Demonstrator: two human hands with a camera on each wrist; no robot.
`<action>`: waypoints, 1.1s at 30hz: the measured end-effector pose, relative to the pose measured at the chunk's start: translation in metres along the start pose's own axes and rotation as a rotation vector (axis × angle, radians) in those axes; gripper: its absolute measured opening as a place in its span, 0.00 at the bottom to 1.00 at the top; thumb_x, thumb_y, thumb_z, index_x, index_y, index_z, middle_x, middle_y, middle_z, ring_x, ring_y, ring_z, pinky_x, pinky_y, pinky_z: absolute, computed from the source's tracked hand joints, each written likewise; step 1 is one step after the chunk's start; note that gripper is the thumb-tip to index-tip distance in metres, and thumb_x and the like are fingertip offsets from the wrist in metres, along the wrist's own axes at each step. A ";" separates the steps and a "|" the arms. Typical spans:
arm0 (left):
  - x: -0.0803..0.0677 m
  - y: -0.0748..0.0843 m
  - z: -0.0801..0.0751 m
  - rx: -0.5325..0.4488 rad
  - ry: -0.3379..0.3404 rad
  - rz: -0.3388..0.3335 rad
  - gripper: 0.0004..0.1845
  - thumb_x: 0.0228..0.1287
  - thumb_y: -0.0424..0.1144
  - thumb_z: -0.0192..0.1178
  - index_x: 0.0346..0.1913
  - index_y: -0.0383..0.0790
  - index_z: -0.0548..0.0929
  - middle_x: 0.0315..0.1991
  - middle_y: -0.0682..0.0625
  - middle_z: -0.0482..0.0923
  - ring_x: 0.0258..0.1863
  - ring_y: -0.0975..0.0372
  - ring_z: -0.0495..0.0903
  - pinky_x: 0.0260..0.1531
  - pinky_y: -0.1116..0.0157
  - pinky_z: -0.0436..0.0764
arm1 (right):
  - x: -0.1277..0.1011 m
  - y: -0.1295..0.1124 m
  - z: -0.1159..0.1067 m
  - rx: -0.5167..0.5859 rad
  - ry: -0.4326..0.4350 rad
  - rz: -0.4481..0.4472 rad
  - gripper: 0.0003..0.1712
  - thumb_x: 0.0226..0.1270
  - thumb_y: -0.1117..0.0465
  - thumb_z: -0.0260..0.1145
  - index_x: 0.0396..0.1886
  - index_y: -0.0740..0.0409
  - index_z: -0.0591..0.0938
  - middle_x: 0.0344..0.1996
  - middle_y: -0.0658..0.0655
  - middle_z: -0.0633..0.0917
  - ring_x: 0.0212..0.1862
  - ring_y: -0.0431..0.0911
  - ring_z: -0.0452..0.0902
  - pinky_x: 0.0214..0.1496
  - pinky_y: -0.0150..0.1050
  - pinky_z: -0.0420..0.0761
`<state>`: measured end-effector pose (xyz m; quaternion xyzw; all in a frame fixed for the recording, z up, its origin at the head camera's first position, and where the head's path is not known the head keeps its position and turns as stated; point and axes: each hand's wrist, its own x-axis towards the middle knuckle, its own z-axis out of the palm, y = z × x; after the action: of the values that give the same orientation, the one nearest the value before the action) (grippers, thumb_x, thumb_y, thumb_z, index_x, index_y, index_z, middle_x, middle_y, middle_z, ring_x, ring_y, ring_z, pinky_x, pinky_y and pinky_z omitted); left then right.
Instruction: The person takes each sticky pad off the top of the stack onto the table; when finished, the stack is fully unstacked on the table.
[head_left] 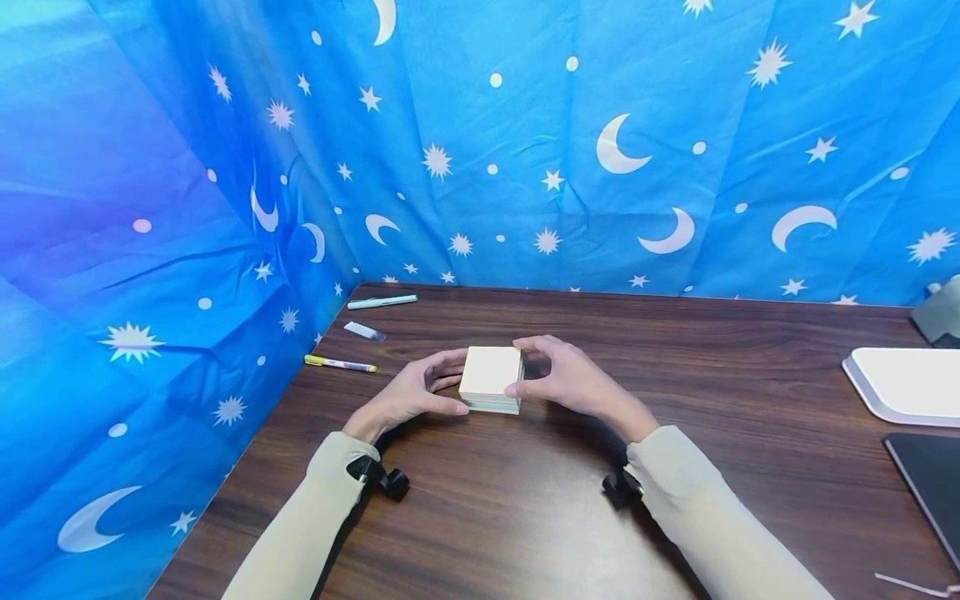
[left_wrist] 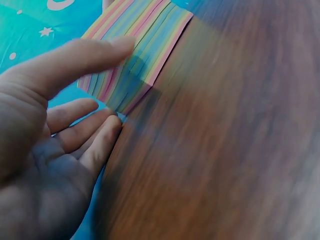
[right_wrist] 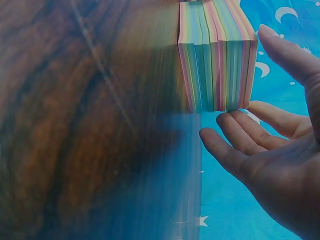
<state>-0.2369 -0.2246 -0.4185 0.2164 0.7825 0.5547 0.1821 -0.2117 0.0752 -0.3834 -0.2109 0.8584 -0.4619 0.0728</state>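
Observation:
A square stack of coloured paper notes [head_left: 491, 371] lies on the dark wooden table [head_left: 510, 500] between both hands. Its top is pale; pink, yellow, green and blue layers show along its sides [left_wrist: 145, 42] [right_wrist: 217, 70]. On the left, my left hand [head_left: 412, 387] has its thumb by the stack's near corner and its loosely bent fingers along the left side. Across from it, my right hand [head_left: 573, 379] has its thumb at the near right edge and its index finger by the far right corner. In the right wrist view, its fingertips [right_wrist: 227, 120] are beside the stack.
Toward the table's left edge lie a light blue pen [head_left: 382, 302], a small clear-and-white item [head_left: 364, 332] and a yellow-and-white pen [head_left: 340, 363]. A white tray-like object [head_left: 907, 387], a black flat item [head_left: 926, 479] and a white cord [head_left: 911, 586] are at the right.

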 end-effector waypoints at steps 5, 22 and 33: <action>0.004 -0.003 0.004 0.031 0.023 0.019 0.46 0.59 0.30 0.78 0.79 0.36 0.68 0.76 0.43 0.69 0.73 0.50 0.72 0.72 0.57 0.72 | 0.002 0.004 0.000 -0.008 -0.010 -0.008 0.47 0.63 0.51 0.81 0.75 0.68 0.73 0.67 0.66 0.80 0.67 0.60 0.77 0.70 0.60 0.74; 0.005 -0.005 0.006 0.218 0.048 0.033 0.48 0.58 0.33 0.79 0.80 0.34 0.66 0.76 0.40 0.70 0.68 0.48 0.76 0.70 0.52 0.74 | 0.003 0.006 0.000 -0.044 -0.018 -0.031 0.48 0.60 0.50 0.83 0.75 0.66 0.74 0.66 0.64 0.81 0.66 0.58 0.78 0.68 0.60 0.76; 0.007 -0.002 0.007 0.244 0.058 0.008 0.47 0.57 0.35 0.80 0.79 0.36 0.69 0.72 0.41 0.74 0.66 0.49 0.78 0.69 0.50 0.75 | 0.003 0.007 -0.002 -0.068 0.011 -0.052 0.46 0.60 0.49 0.83 0.72 0.65 0.77 0.62 0.63 0.83 0.65 0.58 0.79 0.67 0.60 0.76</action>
<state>-0.2395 -0.2159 -0.4229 0.2238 0.8483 0.4621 0.1296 -0.2173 0.0788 -0.3875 -0.2328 0.8683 -0.4353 0.0487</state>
